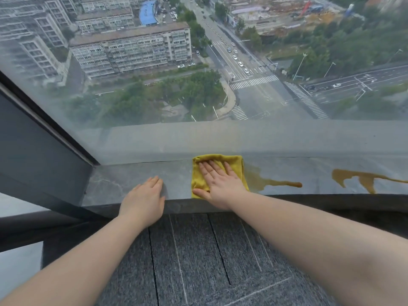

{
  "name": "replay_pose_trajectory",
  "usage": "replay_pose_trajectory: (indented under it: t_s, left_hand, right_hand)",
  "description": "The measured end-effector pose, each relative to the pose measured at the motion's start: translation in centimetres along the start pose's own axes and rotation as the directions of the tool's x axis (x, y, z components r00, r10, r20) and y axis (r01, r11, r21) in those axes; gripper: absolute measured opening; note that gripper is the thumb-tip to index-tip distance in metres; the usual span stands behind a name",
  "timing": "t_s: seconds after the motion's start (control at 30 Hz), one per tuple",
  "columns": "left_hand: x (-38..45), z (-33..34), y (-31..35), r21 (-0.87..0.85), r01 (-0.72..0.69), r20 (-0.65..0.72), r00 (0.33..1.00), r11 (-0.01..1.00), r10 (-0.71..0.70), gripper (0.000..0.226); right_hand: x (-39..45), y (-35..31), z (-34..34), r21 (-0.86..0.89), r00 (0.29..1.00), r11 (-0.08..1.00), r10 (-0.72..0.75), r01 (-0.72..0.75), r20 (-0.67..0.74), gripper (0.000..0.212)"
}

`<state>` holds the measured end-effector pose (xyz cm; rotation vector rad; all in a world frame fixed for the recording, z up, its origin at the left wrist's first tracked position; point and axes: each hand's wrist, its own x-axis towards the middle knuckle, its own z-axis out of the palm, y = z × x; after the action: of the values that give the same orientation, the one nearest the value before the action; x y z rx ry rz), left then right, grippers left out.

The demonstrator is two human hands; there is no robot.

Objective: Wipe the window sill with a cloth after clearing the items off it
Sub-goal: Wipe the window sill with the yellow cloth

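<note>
Under flat right-hand fingers (209, 171), yellow cloth (234, 161).

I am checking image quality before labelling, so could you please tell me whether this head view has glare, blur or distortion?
Head view: soft, even daylight with no hard shadows; the window glass looks hazy towards its lower left; wide-angle distortion bows the window sill; the yellow cloth and right hand are sharp.

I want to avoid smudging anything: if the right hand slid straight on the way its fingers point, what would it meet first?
The right hand, flat on the yellow cloth, points toward the window glass; it would probably meet the glass at the sill's back edge first.
</note>
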<state>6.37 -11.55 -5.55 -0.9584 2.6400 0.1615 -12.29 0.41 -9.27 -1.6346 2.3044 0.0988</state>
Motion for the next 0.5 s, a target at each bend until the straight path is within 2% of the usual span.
replay_pose_trajectory:
  t_s: [0.3, 0.5]
  left_hand:
    - [3.7, -1.6, 8.3, 0.013, -0.258, 0.013, 0.966, 0.966, 0.258, 0.065]
    - [5.2, -0.9, 14.3, 0.025, -0.384, 0.02, 0.923, 0.923, 0.384, 0.072]
  right_hand:
    - [-4.1, 7.8, 0.5, 0.031, 0.988, 0.988, 0.151, -0.151, -0.017, 0.083]
    - [-7.4, 13.9, 1.2, 0.064, 0.962, 0.963, 0.266, -0.261, -0.07, 0.099]
